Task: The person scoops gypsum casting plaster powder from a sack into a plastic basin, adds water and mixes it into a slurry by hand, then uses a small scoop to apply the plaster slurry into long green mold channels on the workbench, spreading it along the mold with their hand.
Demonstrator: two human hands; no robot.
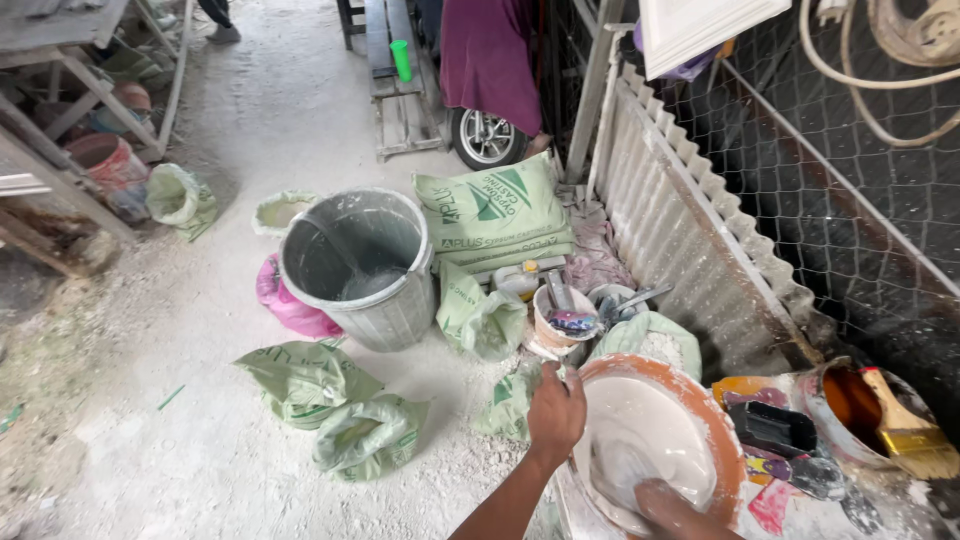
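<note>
An orange bowl full of white plaster mix stands at the lower right. My left hand grips its left rim. My right hand is down inside the bowl, coated in the white mix, with its fingers hidden in it. Just beyond the bowl an open pale green sack of white powder stands upright.
A grey bin with a little water stands on the dusty floor, with stacked green sacks behind it and crumpled ones in front. Small tubs with tools sit nearby. To the right are a pot with a yellow brush, a corrugated sheet and a wire fence.
</note>
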